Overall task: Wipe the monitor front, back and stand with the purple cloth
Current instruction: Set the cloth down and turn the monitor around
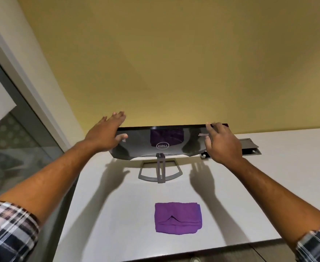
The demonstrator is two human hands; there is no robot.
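L grip (106, 136) apart at monitor (163, 142) edge | R grip (222, 143) apart | purple cloth (177, 218) on desk (269, 186)

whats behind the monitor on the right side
A grey cable box set in the desk shows behind the monitor, partly covered by the right hand. The rest behind the panel is hidden.

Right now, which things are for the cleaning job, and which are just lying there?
For the job:
- purple cloth, folded on the table
- monitor, back facing us
- stand
- left hand and right hand, reaching for the monitor

Just there:
- grey cable box
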